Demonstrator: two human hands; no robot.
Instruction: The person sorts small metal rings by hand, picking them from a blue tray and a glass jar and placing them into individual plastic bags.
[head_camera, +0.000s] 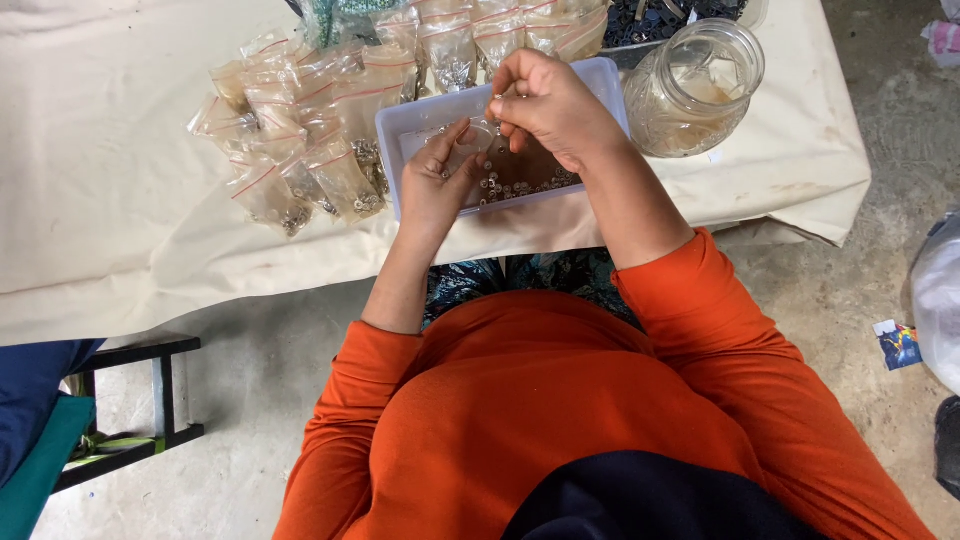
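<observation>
1. Small clear plastic bags (300, 150) of metal pieces lie heaped on the cream cloth-covered worktop (110, 180).
2. The left hand (440, 180) rests in the shallow white plastic tray (400, 125), fingers loosely curled around a clear bag.
3. The right hand (550, 105) hovers above, fingers pinching a tiny metal piece.
4. A clear glass jar (695, 85) stands right of the tray.

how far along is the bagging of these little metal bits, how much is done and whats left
Done: many small sealed bags of metal parts are piled on the cloth-covered table, left of and behind the tray. In hand: the left hand holds an open bag over the white tray while the right hand pinches small pieces above it. Left: loose metal pieces lie on the tray floor. The glass jar stands beside it.
</observation>
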